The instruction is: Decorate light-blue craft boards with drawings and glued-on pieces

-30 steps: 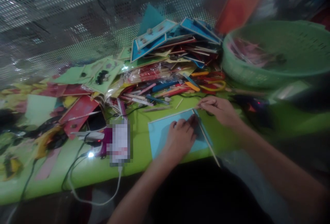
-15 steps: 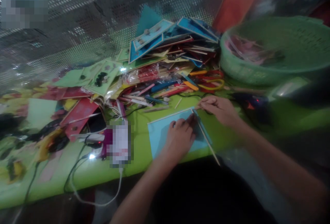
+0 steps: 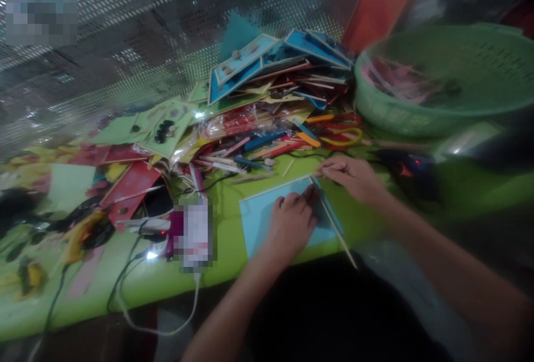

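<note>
A light blue card (image 3: 258, 212) lies at the table's front edge, with a pale strip along its far side. My left hand (image 3: 292, 220) rests on it, fingers bent. Its fingertips press a thin wooden stick (image 3: 334, 218) along the card's right side; the stick's near end juts past the table edge. At the card's far right corner, my right hand (image 3: 344, 172) is closed in a pinch on a thin brownish piece, mostly hidden by the fingers. Its tip meets the corner near the stick's far end.
Behind the card lie pens and sticks (image 3: 258, 148), orange-handled scissors (image 3: 344, 137) and a pile of framed blue cards (image 3: 246, 59). A green basket (image 3: 387, 120) stands right, beside a dark device with a red light (image 3: 411, 164). Left are a power strip (image 3: 198, 228) with cables and a yellow glue gun (image 3: 83, 234).
Both hands stay nearly in place. My right fingers have shifted very slightly left at the card's corner. The view has moved a little.
</note>
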### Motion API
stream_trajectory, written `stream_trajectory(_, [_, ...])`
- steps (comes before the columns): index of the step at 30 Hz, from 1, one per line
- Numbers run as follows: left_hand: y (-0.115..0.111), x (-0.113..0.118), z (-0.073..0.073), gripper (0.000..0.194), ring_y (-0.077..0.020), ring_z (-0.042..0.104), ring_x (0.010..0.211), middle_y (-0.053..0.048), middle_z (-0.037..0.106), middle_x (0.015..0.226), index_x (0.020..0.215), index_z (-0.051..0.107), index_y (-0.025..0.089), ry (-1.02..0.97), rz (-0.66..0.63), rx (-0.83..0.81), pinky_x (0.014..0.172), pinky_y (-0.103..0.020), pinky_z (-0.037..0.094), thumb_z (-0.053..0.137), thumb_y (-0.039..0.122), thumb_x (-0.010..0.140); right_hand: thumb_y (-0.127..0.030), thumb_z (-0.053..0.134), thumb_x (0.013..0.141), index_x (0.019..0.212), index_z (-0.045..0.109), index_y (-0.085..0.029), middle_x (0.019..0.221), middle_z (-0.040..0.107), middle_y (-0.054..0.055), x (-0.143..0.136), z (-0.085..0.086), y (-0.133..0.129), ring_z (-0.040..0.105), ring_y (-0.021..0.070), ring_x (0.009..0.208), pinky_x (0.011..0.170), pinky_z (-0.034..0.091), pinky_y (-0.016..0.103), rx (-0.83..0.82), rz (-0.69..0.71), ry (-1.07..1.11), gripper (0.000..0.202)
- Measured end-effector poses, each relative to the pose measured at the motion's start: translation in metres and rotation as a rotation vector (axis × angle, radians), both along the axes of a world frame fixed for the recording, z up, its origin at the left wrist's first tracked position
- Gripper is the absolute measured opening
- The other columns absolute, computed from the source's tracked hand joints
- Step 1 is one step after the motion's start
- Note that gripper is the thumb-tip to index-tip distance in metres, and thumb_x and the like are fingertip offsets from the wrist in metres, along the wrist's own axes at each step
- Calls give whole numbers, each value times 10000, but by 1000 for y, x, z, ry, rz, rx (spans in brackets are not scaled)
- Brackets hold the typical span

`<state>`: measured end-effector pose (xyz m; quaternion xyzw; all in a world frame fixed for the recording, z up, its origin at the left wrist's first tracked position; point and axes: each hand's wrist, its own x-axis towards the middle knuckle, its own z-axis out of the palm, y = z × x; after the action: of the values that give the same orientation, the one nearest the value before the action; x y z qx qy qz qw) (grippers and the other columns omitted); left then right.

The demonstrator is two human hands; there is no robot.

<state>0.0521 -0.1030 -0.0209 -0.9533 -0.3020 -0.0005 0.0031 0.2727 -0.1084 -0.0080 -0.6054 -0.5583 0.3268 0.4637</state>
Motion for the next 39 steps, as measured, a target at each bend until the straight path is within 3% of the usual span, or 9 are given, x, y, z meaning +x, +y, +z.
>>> stream_trajectory(6, [0,-1,-1,305,-263,512,1223,-50,577,1537,1151,743,214,-5,7,-22,976,-447,471,502,362,1036,-405,648,900,943,779,-211,920,813,60,0,-1,-2,738,241,865,794,539,358,4,-5,-31,238])
stream_trajectory(17, [-1,0,0,289,-269,524,1208,-49,567,1550,1133,753,201,-6,2,4,956,-453,494,535,355,1021,-373,654,877,911,783,-226,893,808,50,0,4,-10,736,237,851,773,552,347,-33,-30,-1,198])
stream_trajectory(20, [-1,-1,0,341,-273,528,1203,-64,561,1555,1247,722,192,-1,4,2,959,-453,493,517,352,1026,-349,646,873,895,784,-223,869,806,54,0,6,-11,739,238,836,757,553,344,-45,-24,7,188])
stream_trajectory(25, [-1,1,2,552,-268,535,1206,-94,533,1578,1547,484,181,3,21,5,966,-440,491,525,342,1021,-334,642,891,895,788,-224,892,812,60,2,4,-18,748,234,857,780,555,332,-48,4,14,183])
stream_trajectory(33, [-2,2,2,522,-274,536,1193,-68,496,1613,1503,543,192,30,33,12,969,-434,491,556,335,1002,-356,622,924,896,803,-187,974,812,104,1,5,-34,741,262,909,820,540,351,-50,38,-13,250])
stream_trajectory(39, [-3,1,2,576,-289,531,1232,-73,469,1633,1555,481,199,1,43,-20,1007,-455,473,543,376,1010,-369,617,946,897,794,-184,982,812,104,-1,7,-50,739,253,910,814,530,334,-60,43,-39,261])
